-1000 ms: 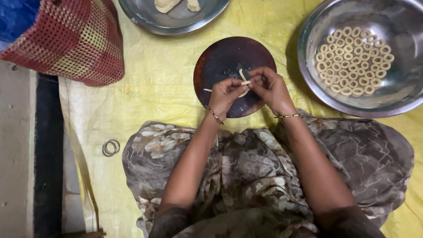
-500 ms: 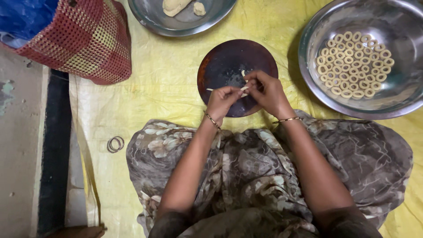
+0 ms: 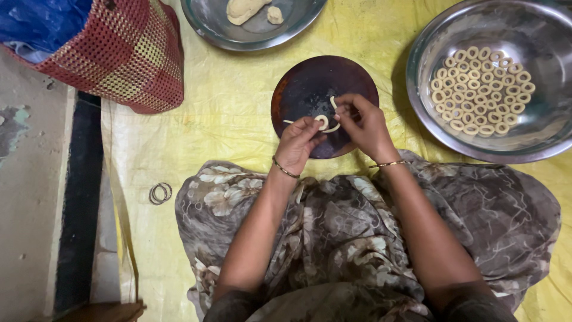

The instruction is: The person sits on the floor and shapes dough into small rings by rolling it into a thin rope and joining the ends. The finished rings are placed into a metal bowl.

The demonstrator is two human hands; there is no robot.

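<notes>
Over a round dark board [image 3: 310, 83] on the yellow sheet, both my hands work a thin strip of pale dough. My left hand [image 3: 300, 143] pinches a small dough ring [image 3: 322, 122] that the strip curls into. My right hand [image 3: 364, 124] grips the strip's other end [image 3: 333, 102], fingers closed on it. A short loose end of dough sticks out to the left of my left thumb. Each wrist carries a thin bangle.
A big steel bowl [image 3: 441, 125] at right holds several finished dough rings [image 3: 481, 89]. A steel plate [image 3: 250, 37] at the top has lumps of dough [image 3: 244, 8]. A red woven basket [image 3: 119, 53] sits top left, loose bangles [image 3: 159, 193] lie at left.
The strip held between my fingers has been curled into a closed ring on the board. The view has shifted slightly; my hands stayed over the board.
</notes>
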